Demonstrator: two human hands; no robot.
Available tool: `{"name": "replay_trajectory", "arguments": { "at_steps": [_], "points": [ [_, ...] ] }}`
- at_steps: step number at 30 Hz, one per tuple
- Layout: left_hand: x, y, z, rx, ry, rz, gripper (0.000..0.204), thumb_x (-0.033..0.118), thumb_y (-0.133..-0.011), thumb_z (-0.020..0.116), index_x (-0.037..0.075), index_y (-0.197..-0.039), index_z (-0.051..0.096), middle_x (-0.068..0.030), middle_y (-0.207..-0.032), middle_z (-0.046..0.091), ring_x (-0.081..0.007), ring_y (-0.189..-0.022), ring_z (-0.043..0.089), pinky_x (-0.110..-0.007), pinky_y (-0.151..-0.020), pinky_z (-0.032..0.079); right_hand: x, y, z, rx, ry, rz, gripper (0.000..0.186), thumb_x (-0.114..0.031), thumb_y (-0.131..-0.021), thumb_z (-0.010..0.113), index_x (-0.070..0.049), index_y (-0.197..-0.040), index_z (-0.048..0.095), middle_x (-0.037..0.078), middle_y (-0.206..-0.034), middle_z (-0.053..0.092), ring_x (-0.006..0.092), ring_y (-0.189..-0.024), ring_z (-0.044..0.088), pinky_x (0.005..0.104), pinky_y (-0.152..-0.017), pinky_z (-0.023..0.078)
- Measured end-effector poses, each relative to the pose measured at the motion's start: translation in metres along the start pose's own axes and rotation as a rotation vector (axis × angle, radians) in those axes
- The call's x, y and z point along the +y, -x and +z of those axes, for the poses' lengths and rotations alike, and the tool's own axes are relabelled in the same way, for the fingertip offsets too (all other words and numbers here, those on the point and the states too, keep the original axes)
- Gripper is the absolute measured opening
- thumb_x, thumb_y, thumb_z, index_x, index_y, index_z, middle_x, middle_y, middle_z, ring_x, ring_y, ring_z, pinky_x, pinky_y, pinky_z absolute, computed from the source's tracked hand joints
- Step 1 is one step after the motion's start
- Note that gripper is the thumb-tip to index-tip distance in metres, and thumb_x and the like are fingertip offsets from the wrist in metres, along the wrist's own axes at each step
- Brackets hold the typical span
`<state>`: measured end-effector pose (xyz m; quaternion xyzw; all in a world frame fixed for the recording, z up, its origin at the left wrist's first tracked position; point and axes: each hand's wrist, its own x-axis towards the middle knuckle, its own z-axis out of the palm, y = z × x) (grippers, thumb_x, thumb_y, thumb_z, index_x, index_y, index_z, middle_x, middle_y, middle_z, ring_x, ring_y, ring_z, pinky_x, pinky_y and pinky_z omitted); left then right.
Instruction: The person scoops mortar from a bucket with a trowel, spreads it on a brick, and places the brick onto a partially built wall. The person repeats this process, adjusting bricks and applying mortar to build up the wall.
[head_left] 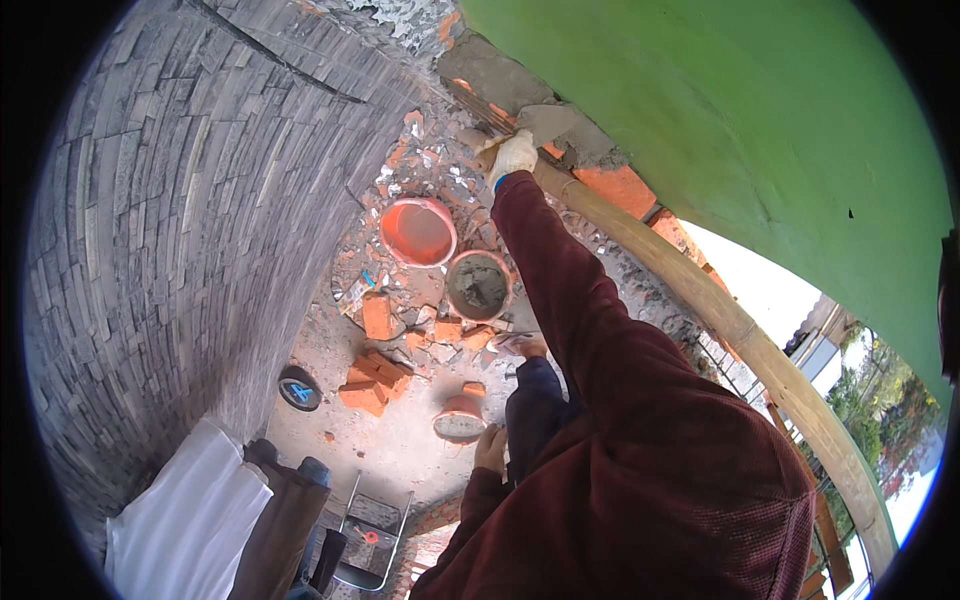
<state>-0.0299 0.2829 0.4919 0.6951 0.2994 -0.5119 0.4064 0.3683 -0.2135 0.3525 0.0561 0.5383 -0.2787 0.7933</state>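
Note:
My right hand (515, 155), in a pale work glove, is stretched up and away, closed on a trowel (548, 122). The grey blade lies against wet mortar (592, 148) along the bottom edge of the green wall (720, 120). Red bricks (616, 188) show beside and below the mortar. A thick bamboo pole (690, 275) passes just under my right wrist. My left hand (490, 450) is bare and hangs low at my side, its fingers loosely stretched. Next to it in view is a small bucket (460, 408) with grey contents; whether they touch, I cannot tell.
An orange bucket (440, 212) and a mortar bucket (506, 270) stand among rubble. Loose bricks (375, 380) and a round black object (299, 388) lie on the floor. A grey stone-clad wall (200, 220) rises left. White cloth (190, 510) and a metal-framed chair (365, 575) are lower left.

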Motion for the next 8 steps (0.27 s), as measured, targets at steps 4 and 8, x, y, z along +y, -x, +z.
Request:
{"name": "replay_trajectory", "arguments": {
  "at_steps": [4, 8],
  "points": [
    [0.018, 0.028, 0.027, -0.13, 0.18, 0.018, 0.061, 0.025, -0.104, 0.067, -0.004, -0.153, 0.046, -0.0114, -0.136, 0.061, -0.0168, -0.112, 0.062, -0.031, -0.095, 0.052, 0.028, 0.013, 0.009, 0.059, 0.416, -0.042, 0.046, -0.042, -0.103, 0.041, 0.001, -0.114, 0.053, 0.02, -0.101, 0.065, 0.0314, -0.08, 0.066, 0.0455, -0.072, 0.052],
    [0.045, 0.015, 0.039, -0.035, 0.145, -0.001, 0.064, 0.023, -0.102, 0.069, -0.005, -0.153, 0.044, -0.0106, -0.13, 0.063, -0.0165, -0.112, 0.06, -0.032, -0.098, 0.05, 0.004, 0.012, -0.006, -0.006, 0.845, -0.115, 0.061, -0.041, -0.102, 0.042, 0.008, -0.136, 0.057, 0.028, -0.123, 0.07, 0.0322, -0.102, 0.072, 0.0468, -0.091, 0.054]
  ]
}}
